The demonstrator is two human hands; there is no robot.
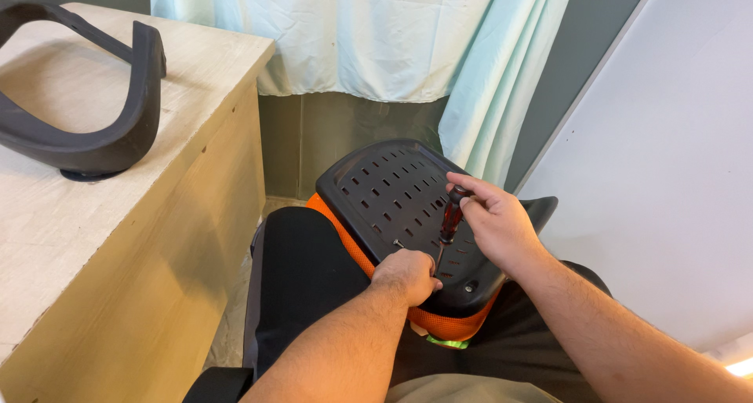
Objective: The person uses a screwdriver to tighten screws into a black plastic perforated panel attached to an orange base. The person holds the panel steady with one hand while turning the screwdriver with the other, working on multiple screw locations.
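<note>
right hand [494,223] grips screwdriver [451,215] | left hand [404,274] pinches shaft on slotted panel [384,191] | armrest [86,97] apart

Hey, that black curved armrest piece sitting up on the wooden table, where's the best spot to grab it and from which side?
Probably the thick rounded bend of the armrest piece, taken from above and from the table's near edge. That bend stands raised off the tabletop and faces the edge, while its two arms run away across the surface, out of frame.

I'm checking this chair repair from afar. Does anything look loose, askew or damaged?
One screw stands proud of the slotted black panel, beside the left hand. The right hand holds a screwdriver. No damage shows.
</note>
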